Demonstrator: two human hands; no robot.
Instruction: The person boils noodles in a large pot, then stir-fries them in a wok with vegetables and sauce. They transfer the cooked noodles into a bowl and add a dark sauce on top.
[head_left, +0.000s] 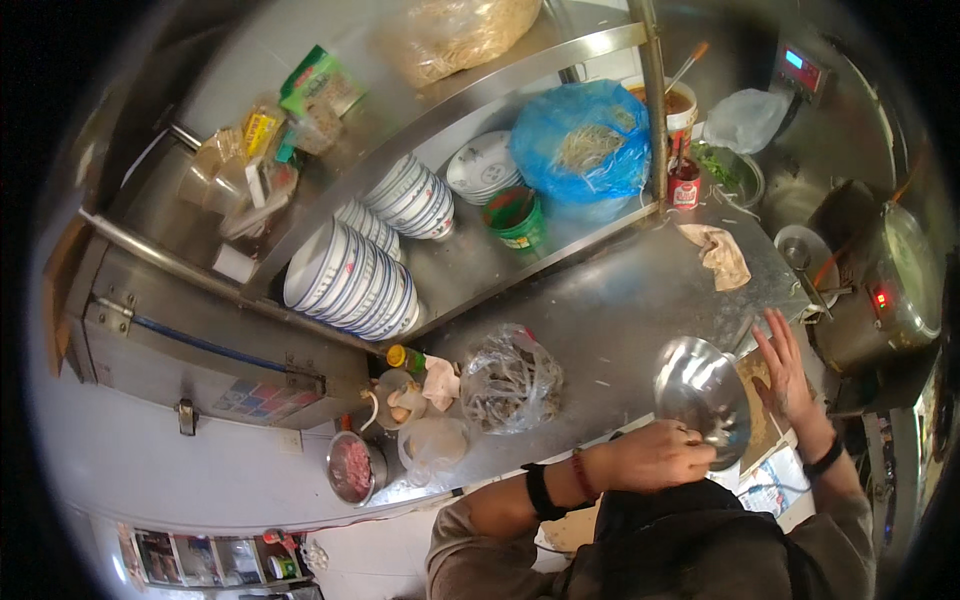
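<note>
My left hand (660, 454) grips the near rim of a shiny stainless steel bowl (701, 390). The bowl is tilted over the front edge of the steel counter (600, 315), and its inside looks mostly bare with bright reflections. To the bowl's right, my right hand (784, 367) is raised with its fingers spread and holds nothing. A worn wooden board (761, 390) lies beneath and beside this hand, partly hidden by the bowl. Against the bowl's far right rim shows a narrow metal piece (740, 339); I cannot tell what it is.
A clear plastic bag (514, 382) of dark food and a metal bowl of minced meat (356, 469) stand left. Behind, a shelf holds stacked bowls (352, 281), a green tub (516, 217) and a blue bag (585, 142). A cloth (716, 255) and large pot (877, 292) are right.
</note>
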